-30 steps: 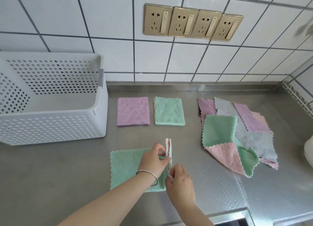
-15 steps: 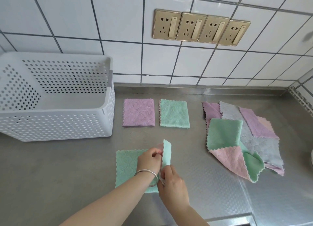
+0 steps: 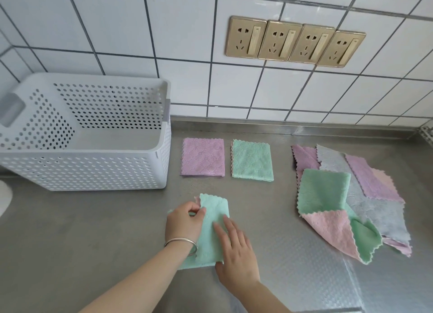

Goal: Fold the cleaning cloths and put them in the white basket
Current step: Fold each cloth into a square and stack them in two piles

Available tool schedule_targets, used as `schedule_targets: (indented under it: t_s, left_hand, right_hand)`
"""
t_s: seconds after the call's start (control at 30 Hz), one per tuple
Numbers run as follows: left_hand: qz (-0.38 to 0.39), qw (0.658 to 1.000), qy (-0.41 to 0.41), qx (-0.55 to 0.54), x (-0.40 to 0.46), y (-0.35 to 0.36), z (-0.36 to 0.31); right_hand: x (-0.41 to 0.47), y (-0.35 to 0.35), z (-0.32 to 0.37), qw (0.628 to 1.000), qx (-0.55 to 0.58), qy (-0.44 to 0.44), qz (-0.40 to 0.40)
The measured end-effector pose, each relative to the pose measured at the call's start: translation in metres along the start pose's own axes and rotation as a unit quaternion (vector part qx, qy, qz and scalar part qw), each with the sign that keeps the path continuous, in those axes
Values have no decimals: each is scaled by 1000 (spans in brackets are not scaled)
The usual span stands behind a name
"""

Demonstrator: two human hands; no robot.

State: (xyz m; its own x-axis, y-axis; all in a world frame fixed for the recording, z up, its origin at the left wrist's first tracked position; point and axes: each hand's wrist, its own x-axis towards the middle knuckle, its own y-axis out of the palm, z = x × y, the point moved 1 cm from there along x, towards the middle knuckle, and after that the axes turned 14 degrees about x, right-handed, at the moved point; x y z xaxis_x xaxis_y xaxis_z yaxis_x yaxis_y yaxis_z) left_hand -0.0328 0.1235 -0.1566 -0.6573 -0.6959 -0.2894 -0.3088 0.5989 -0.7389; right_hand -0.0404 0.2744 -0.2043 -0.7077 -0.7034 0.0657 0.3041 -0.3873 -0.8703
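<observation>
Right of the white perforated plastic basket (image 3: 161,162), a soft, light mint-green fleece cloth (image 3: 214,228) is pinched at its top edge by the left hand (image 3: 185,223) and pressed flat under the open right hand (image 3: 234,249); best gripped at corners.

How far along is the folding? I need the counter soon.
Two cloths are folded: the purple cloth and the green cloth. The left hand and right hand are folding a third cloth. The pile remains, and the white basket looks empty.
</observation>
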Motion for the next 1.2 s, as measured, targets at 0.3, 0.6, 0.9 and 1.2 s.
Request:
schedule_targets:
  t_s: [0.3,0.6,0.9,1.2]
  left_hand:
    - [-26,994,-103,-33,7,-13,43]
    - [-49,973,-209,-83,13,-6,66]
    - [-65,974,-211,-43,11,4,79]
    - [-83,979,-185,24,6,9,91]
  right_hand:
    - [10,20,-9,995,-12,6,96]
    - [10,34,-9,995,-42,-27,92]
    - [13,36,-7,992,-39,-71,101]
    - [22,18,-9,997,70,-10,21]
